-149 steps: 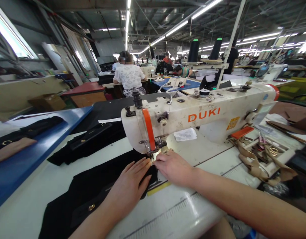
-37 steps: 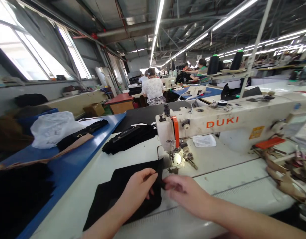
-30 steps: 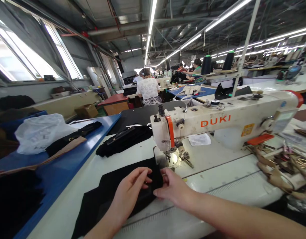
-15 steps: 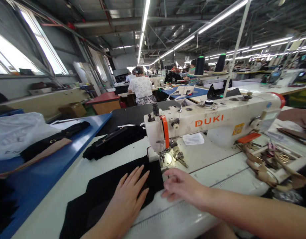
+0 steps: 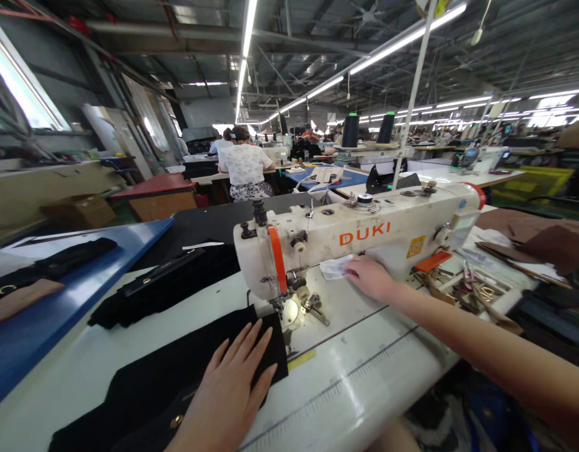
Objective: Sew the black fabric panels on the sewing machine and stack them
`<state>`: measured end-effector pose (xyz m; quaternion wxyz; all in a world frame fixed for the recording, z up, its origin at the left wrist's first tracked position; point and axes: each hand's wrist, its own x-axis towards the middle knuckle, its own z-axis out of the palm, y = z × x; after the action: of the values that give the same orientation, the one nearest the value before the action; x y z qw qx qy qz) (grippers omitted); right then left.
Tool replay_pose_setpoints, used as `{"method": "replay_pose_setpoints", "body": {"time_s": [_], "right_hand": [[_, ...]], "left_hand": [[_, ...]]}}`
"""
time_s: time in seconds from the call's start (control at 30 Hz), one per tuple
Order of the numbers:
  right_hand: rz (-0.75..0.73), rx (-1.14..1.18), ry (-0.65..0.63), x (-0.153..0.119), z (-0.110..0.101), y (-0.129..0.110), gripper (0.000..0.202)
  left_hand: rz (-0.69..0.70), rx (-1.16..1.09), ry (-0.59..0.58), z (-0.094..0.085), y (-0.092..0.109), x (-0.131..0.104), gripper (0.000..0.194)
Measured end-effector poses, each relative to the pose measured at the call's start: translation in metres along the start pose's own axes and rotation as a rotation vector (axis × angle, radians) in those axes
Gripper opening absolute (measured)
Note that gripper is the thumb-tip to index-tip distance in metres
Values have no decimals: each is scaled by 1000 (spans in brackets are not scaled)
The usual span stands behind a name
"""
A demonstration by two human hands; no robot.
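My left hand (image 5: 228, 392) lies flat with fingers spread on a black fabric piece (image 5: 152, 370) at the left of the sewing machine (image 5: 355, 235). A gold-coloured metal fitting (image 5: 176, 421) shows on the black material beside that wrist. Under the machine's arm, my right hand (image 5: 370, 277) has its fingers closed at the right edge of some thin white slips (image 5: 335, 268). Its fingertips are partly hidden, so how many slips they pinch is unclear. The needle area and round metal plate (image 5: 288, 311) sit between the two hands.
Black pieces with gold fittings (image 5: 162, 282) lie behind the fabric. A blue board (image 5: 77, 301) borders the left side. At the right stands a tray (image 5: 482, 285) with scissors and straps. A person in a white top (image 5: 246, 164) sits ahead.
My right hand has moved from the fabric's right edge, forward and right, to the white slips. My left hand stays on the fabric. The view has turned somewhat to the right.
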<state>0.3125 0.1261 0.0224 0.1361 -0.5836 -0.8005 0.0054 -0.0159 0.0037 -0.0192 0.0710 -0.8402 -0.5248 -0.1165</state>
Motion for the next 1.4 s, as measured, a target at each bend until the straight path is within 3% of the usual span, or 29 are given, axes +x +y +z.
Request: {"method": "replay_pose_setpoints", "body": {"time_s": [0.17,0.5,0.83,1.1,1.27,1.4], "right_hand": [[-10,-61,-23,4,10,-6,22],[86,36,58,2,5,0,18],[123,77,132,-8,-6,-7,16],[119,179,50,-9,7,-7,8],[93,248,22,-15,6,-6,24],[135,267,47,-12,4,-3,26]], "left_hand": [[4,4,29,3,-1,0,53],[32,52,80,5,-4,-1,53],[90,-66,259,-16,-1,-9,41],[77,-112,255,-12,-1,-22,38],[63,-125,234,-9,-1,-25,36],[59,-142,232,-9,-1,-24,36]]}}
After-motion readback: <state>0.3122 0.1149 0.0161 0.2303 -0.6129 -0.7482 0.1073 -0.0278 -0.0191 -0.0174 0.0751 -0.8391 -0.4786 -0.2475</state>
